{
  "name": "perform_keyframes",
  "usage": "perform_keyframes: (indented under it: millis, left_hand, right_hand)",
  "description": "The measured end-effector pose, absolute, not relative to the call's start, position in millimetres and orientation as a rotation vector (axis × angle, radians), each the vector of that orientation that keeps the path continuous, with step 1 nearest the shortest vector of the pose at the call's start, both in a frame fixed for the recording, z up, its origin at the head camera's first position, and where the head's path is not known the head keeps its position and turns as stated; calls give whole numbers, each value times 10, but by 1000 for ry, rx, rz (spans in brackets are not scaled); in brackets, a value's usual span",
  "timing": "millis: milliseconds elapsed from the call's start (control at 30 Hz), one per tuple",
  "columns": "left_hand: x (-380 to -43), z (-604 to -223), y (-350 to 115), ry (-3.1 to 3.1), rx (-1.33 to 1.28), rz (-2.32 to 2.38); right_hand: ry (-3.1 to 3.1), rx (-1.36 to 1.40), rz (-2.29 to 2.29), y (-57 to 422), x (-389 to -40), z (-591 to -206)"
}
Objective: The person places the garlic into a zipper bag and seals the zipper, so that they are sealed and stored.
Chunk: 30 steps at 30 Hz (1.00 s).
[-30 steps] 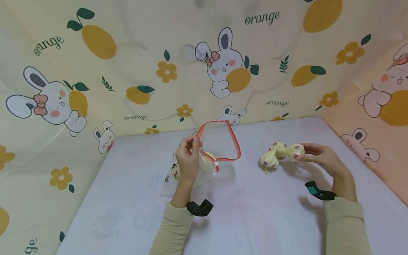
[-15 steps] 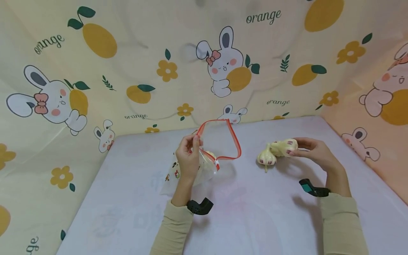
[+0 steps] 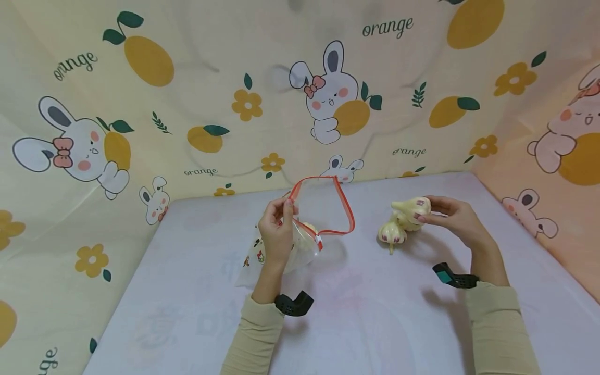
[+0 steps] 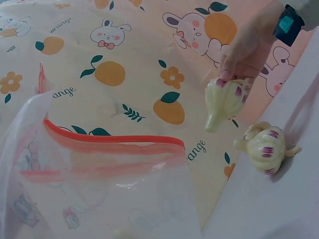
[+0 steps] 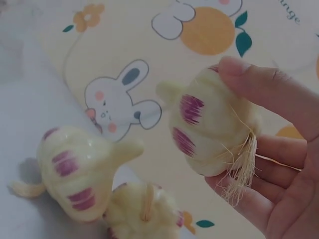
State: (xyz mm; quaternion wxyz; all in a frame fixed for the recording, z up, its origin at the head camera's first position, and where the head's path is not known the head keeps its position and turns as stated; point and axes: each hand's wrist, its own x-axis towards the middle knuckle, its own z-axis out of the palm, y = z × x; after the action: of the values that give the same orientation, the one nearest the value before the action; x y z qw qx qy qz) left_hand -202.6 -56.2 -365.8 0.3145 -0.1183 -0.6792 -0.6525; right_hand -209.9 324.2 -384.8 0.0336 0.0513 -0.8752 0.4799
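My left hand (image 3: 276,229) pinches the red-edged rim of a clear printed zip bag (image 3: 304,260), whose mouth stands wide and faces right. Something cream-coloured shows through the plastic, mostly hidden by the hand. On the right, my right hand (image 3: 461,221) holds a garlic bulb (image 5: 209,119) with purple patches, thumb on one side and fingers on the other, roots toward the palm. Below it, two more garlic bulbs lie close together on the table: one in front (image 3: 391,233), stem root outward, and another (image 5: 144,214) partly hidden behind.
A white-covered table (image 3: 356,323) lies under everything. Behind it rises a cream cloth backdrop (image 3: 281,62) printed with rabbits and oranges, which continues along the left and right sides. A black band with a camera (image 3: 294,304) sits on the left wrist, another (image 3: 454,277) on the right.
My right hand has moved left and slightly up with its garlic bulb, which now hangs above the two on the table. The left hand and bag stay in place.
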Motion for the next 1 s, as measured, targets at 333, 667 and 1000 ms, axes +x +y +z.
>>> perform_keyframes:
  millis: [333,667,1000]
  left_hand:
    - [-2026,-3665,-554,-1804,-311,-1721]
    - [-2014,-3646,-551,-1814,-304,-1725]
    - [-2018,-3654,-548,-1818,-297,-1746]
  right_hand:
    - [-2583,227,1581,3130,-2083,-3810]
    - [-2610,181,1561,2975,-2073,-3722]
    - [-2449,351,1769,2749,-2080,-3633]
